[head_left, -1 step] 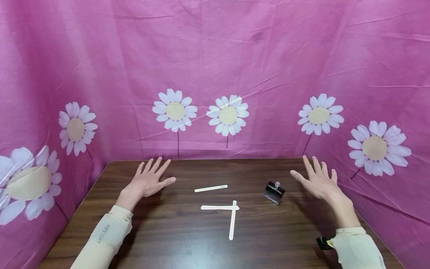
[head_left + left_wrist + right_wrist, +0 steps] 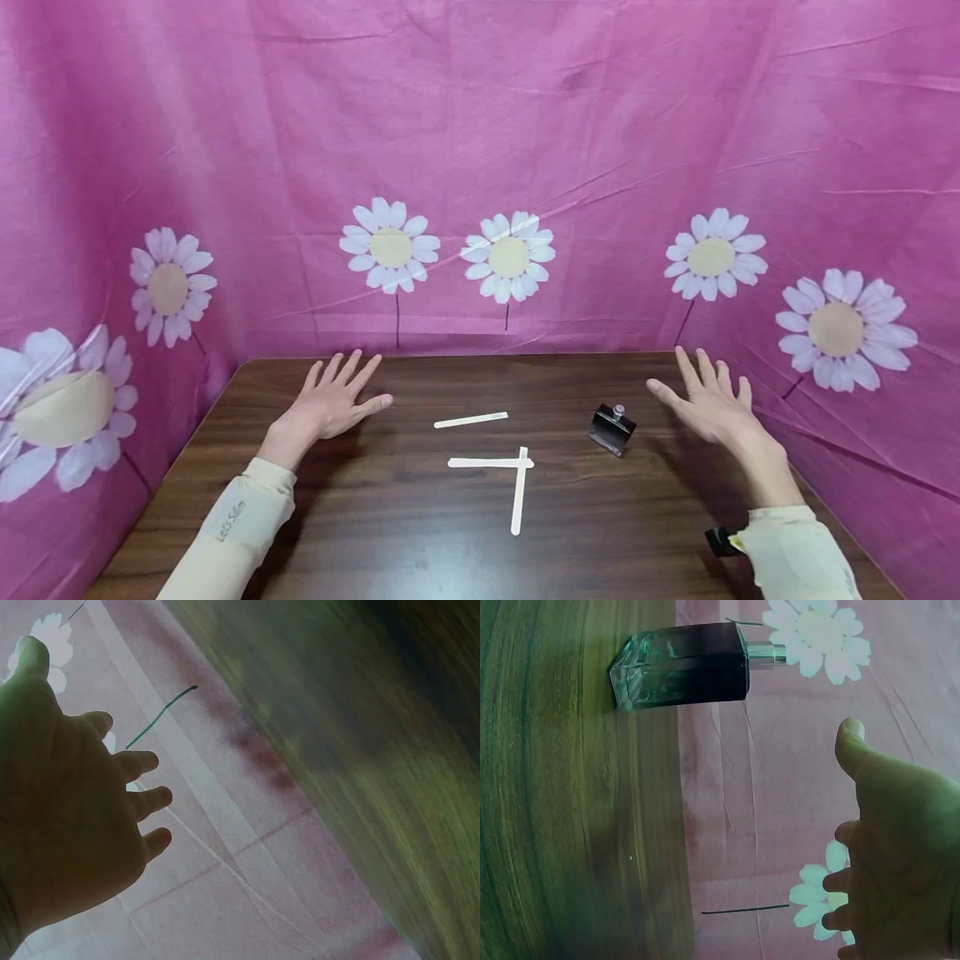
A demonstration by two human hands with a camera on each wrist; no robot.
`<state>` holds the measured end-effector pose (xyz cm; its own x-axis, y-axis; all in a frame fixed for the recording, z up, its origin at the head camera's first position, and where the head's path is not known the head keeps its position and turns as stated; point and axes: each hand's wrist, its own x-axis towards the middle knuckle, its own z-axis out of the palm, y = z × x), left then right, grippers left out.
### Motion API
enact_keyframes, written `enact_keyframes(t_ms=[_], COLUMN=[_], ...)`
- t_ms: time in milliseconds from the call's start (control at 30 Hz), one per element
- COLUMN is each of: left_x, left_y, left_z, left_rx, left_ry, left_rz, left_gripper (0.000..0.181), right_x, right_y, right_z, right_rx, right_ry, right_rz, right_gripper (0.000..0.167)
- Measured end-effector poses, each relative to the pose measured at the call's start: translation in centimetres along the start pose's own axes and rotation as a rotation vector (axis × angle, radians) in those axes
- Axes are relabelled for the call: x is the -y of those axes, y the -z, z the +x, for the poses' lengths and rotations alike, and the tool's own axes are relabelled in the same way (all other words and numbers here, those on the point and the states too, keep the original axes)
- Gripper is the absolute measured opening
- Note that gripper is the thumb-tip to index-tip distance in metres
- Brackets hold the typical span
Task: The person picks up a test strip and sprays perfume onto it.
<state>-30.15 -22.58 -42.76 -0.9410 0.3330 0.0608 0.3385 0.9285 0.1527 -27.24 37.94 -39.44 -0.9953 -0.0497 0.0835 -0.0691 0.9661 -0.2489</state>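
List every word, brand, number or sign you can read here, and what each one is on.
"Let's Slim": on the person's left sleeve; the last letters are slightly blurred.
Right sleeve: part of a marking near the picture's edge, unreadable.
Separate stick: small print at its right end, too small to read.
Lengthwise stick of the crossed pair: a tiny mark at its far end, unreadable.
Bottle: no text can be made out.

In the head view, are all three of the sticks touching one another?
No, two sticks cross each other, while the third stick lies apart from them, on their far side.
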Motion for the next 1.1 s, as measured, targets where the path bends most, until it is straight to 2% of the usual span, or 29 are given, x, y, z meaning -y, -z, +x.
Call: enact_keyframes(t_ms=[167, 267, 400, 533, 667, 767, 933, 1100], left_x=[-0.8, -1.5, -2.4, -3.4, -4.3, -5.0, -6.3, -7.3], left_y=[0.4, 0.7, 0.7, 0.2, -0.8, -1.5, -2.1, -2.5], left_z=[-0.1, 0.0, 0.1, 0.5, 1.5, 2.2, 3.3, 4.2], left_rx=[-0.013, -0.038, -0.07, -0.089, -0.096, -0.103, -0.088, -0.015], left_ry=[-0.022, -0.066, -0.134, -0.218, -0.329, -0.381, -0.376, -0.398], left_rz=[0.005, 0.005, 0.024, 0.062, 0.126, 0.161, 0.141, 0.023], left_gripper=[0.091, 0.089, 0.085, 0.071, 0.039, 0.025, 0.022, 0.025], right_x=[0.1, 0.3, 1.2, 2.5, 3.4, 4.0, 4.5, 4.8], right_y=[0.3, 0.7, 0.6, -0.8, -2.7, -3.9, -5.0, -5.8], right_z=[-0.1, -0.1, -0.2, -0.5, -0.9, -1.0, -0.9, -1.4], right_rx=[-0.008, -0.093, -0.182, -0.129, -0.055, -0.02, -0.03, -0.085], right_ry=[0.041, 0.13, 0.237, 0.263, 0.288, 0.328, 0.379, 0.378], right_rz=[0.067, 0.158, 0.232, 0.28, 0.316, 0.32, 0.322, 0.271], right_gripper=[0.095, 0.089, 0.066, 0.058, 0.064, 0.071, 0.07, 0.063])
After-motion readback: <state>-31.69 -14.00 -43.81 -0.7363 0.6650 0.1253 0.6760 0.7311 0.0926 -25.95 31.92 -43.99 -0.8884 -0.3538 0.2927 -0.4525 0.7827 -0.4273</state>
